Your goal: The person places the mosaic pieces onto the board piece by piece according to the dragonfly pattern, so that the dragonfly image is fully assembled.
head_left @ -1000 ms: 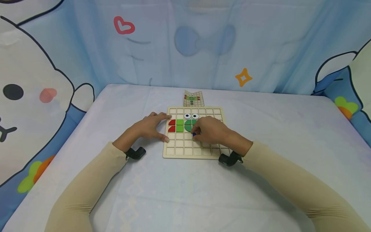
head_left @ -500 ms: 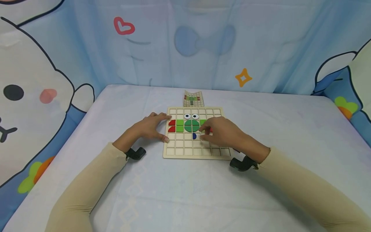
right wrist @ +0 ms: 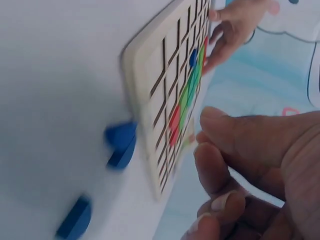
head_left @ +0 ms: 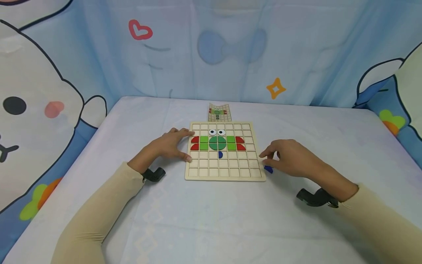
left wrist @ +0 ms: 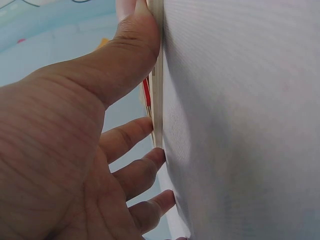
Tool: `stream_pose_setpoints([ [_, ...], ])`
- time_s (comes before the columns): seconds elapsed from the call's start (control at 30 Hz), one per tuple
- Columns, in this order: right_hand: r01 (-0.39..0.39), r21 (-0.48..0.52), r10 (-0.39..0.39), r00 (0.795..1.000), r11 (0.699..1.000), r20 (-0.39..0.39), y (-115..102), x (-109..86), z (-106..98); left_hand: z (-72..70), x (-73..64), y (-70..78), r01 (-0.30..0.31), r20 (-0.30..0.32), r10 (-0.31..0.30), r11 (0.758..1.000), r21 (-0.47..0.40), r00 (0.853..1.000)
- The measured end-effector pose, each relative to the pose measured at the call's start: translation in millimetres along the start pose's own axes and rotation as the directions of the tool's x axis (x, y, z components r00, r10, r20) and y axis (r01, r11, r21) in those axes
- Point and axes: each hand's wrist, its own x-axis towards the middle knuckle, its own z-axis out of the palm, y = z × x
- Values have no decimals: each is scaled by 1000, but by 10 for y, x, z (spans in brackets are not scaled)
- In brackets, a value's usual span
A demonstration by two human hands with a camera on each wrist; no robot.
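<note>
A wooden grid board (head_left: 204,172) lies on the table. On it are two eye pieces (head_left: 217,132), a green circle of pieces (head_left: 217,143), light green squares (head_left: 231,143) and red curved pieces (head_left: 240,143). One dark blue rounded piece (head_left: 220,154) sits in a cell below the green circle. My left hand (head_left: 169,145) rests its thumb and fingertips along the board's left edge. Right of the board hovers my right hand (head_left: 293,157), fingers bent, nothing between thumb and fingertips. Beneath it are loose blue pieces (right wrist: 121,142), partly hidden in the head view.
Behind the board stands a small pattern card (head_left: 219,113), curved, with a printed grid figure. Another blue piece (right wrist: 75,217) lies farther from the board on the white tablecloth (head_left: 211,220). A blue cartoon curtain (head_left: 230,66) hangs behind the table.
My right hand has let go of the blue rounded piece in its cell and moved right, off the board, uncovering the right-hand green and red pieces. The left hand has stayed put.
</note>
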Motion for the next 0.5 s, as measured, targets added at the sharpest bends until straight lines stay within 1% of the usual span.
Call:
stream_pose_setpoints([
  [0.17,-25,-35,26,1000,999,5,213,-134,-59,-1,2,0,-11,-3,11,1000,4,1000],
  [0.3,-52,-62,53,999,997,9,378,-217,-79,1,1,4,-4,1,4,1000,3,1000],
  [0.37,-69,-66,71,997,995,27,447,-246,-78,3,-1,4,0,1,0,1000,5,1000],
  [0.5,-106,-48,110,990,993,86,531,-271,-46,3,-4,3,4,2,-4,1000,8,1000],
])
